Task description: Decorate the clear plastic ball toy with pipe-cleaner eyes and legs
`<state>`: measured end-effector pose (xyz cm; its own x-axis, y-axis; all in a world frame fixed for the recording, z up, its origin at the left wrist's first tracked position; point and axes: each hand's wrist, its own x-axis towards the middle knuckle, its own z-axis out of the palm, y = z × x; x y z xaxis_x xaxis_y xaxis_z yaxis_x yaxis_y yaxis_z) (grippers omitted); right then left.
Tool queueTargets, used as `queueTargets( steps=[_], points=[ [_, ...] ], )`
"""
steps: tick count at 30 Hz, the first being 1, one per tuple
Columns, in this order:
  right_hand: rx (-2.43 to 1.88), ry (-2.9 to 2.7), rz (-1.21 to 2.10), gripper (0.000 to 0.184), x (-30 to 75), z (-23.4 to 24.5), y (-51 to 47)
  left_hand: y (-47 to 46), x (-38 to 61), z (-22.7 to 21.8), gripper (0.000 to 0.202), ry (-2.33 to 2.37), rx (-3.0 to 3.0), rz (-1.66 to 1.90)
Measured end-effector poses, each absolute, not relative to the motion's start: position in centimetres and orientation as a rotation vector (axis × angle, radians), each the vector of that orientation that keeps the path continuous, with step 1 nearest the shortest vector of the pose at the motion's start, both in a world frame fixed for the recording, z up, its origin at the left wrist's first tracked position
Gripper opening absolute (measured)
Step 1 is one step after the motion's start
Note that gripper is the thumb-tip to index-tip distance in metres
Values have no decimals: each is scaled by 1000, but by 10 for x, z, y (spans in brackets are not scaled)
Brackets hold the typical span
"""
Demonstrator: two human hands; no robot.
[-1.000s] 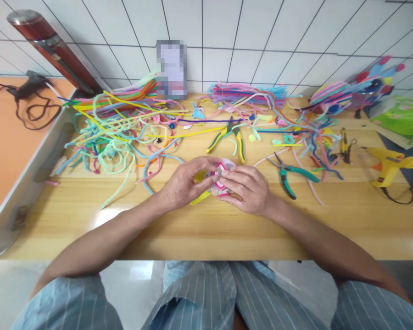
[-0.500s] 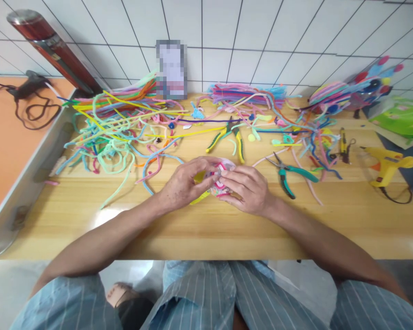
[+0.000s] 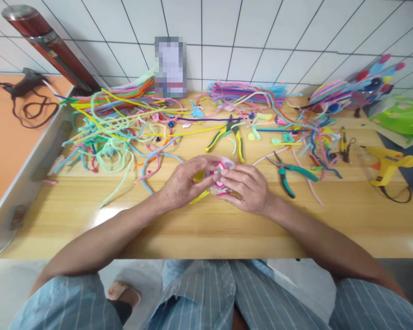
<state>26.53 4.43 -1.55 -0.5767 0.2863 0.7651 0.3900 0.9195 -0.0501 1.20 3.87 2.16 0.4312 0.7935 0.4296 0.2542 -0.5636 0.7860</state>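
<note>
Between my hands, above the middle of the wooden table, is a small rounded piece with a clear-looking shell, bright pink trim and multicoloured bits [image 3: 216, 189]. My left hand [image 3: 181, 183] is closed on its left side, thumb and fingers pressed against it. From the right, the bent fingers of my right hand [image 3: 249, 189] grip the same piece. Fingers cover much of it, so its exact kind cannot be made out. A yellow strip [image 3: 200, 197] shows under my left hand. Just beyond lie yellow-and-green handled pliers [image 3: 240, 143], and teal-handled pliers [image 3: 286, 183] rest to the right.
Tangled pipe cleaners [image 3: 113, 142] cover the left back, with a bundle [image 3: 248, 93] by the tiled wall. A blurred phone [image 3: 171, 68] leans there. A yellow glue gun [image 3: 387, 162] and green bag [image 3: 402, 119] lie right. A red-brown cylinder [image 3: 51, 46] stands at back left.
The view has shifted very slightly. Both hands keep their hold on the pink-trimmed piece with hardly any movement. More of a foot shows under the table.
</note>
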Motion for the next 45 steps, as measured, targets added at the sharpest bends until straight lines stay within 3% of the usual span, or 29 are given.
queueTargets(
  steps=[26, 34, 40, 45],
  points=[
    [-535, -2245, -61, 55, 268, -20, 43, 37, 12, 23, 16, 871, 2060, 1092],
    [-611, -2257, -42, 79, 269, -21, 43, 38, 12, 23, 14, 857, 2052, 1097],
    [-512, -2243, -184, 52, 267, -16, 44, 38, 12, 22, 16, 852, 2063, 1101],
    [-551, -2267, -190, 46, 268, -15, 43, 38, 12, 22, 14, 840, 2067, 1097]
  ],
)
